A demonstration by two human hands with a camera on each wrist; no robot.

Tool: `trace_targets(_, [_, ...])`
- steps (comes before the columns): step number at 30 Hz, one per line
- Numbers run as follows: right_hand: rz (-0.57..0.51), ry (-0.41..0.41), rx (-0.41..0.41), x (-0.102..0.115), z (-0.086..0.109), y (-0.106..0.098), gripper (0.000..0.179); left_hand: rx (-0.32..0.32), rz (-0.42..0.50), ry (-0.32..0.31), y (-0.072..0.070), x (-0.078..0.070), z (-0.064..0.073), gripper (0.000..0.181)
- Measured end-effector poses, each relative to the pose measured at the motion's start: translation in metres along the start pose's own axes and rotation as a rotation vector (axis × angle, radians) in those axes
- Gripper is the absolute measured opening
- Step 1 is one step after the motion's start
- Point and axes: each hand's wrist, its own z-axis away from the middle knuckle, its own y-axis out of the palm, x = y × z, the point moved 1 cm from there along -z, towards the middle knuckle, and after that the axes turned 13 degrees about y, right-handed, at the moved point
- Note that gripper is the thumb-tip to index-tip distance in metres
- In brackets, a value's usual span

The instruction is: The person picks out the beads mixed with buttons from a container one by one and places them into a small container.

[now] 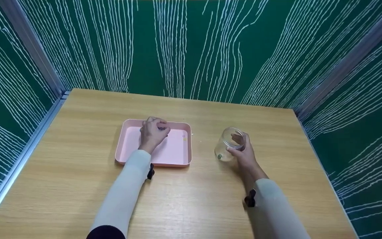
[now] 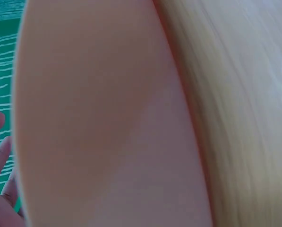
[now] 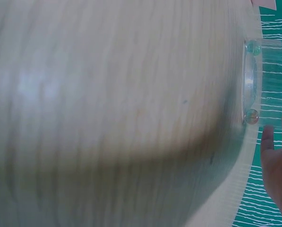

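Note:
My left hand [image 1: 153,132] is over the pink tray [image 1: 133,154], its fingers bent and the thumb near them. Something small and dark shows in the gap between thumb and fingers, too unclear to name. In the left wrist view, fingertips [image 2: 0,161] show past the tray's wall, and whatever they hold is hidden. My right hand [image 1: 246,154] grips a clear glass jar [image 1: 225,146] by its side, thumb near the rim. A green marble [image 1: 220,156] lies at the jar's bottom. The right wrist view shows a greenish marble [image 3: 253,48] and a reddish-brown one [image 3: 251,116] in it.
A small yellowish spot [image 1: 184,138] shows at the tray's right side, too small to identify. Both things are on a wooden table [image 1: 184,196], the jar to the tray's right. Green walls with white lines [image 1: 204,49] stand behind and at both sides.

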Motion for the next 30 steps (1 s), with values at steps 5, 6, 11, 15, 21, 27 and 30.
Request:
trace_targets(5, [-0.008, 0.008, -0.005, -0.001, 0.001, 0.0, 0.071, 0.021, -0.057, -0.009, 0.0, 0.007, 0.001, 0.023])
trace_targets(6, [-0.017, 0.004, -0.002, -0.001, 0.001, 0.0, 0.071, 0.026, -0.067, -0.01, 0.0, 0.008, 0.001, 0.022])
trace_targets(11, [-0.01, -0.009, 0.021, -0.001, 0.002, -0.001, 0.072, 0.058, -0.101, -0.018, -0.001, 0.014, 0.001, 0.024])
trace_targets(15, [0.006, -0.023, 0.031, 0.0, 0.002, 0.0, 0.073, 0.075, -0.119, -0.011, -0.002, 0.016, -0.001, 0.025])
trace_targets(21, [-0.011, 0.002, -0.009, 0.002, 0.004, 0.002, 0.073, 0.082, -0.155, 0.013, 0.0, 0.018, -0.003, 0.022])
trace_targets(27, [-0.054, -0.012, -0.015, 0.002, 0.004, 0.003, 0.073, 0.095, -0.247, 0.021, 0.003, 0.021, -0.004, 0.024])
trace_targets(30, [-0.063, -0.015, -0.01, 0.001, 0.004, 0.004, 0.072, 0.083, -0.288, 0.04, 0.004, 0.021, -0.005, 0.026])
